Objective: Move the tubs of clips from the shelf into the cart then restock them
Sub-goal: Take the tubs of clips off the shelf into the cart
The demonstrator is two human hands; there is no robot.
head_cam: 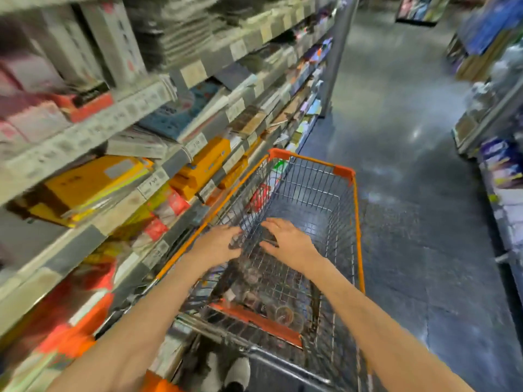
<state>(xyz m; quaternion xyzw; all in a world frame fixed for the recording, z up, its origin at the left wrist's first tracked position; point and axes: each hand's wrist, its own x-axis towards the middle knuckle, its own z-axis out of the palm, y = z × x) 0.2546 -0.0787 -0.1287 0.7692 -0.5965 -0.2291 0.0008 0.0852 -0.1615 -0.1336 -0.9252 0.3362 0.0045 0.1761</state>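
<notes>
Grey glossy floor (396, 137); shelves (141, 114) left, cart (343, 172) ctr.

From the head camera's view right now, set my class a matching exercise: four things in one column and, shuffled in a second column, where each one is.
Things:
1. cart
2. tubs of clips
3. shelves
4. left hand

Places:
A. along the left side of the aisle
B. reaching into the cart, beside the right hand
C. in the cart's near end
D. in the aisle, next to the shelves

Pairs: 1-D, 2-C, 3-A, 4-B
</notes>
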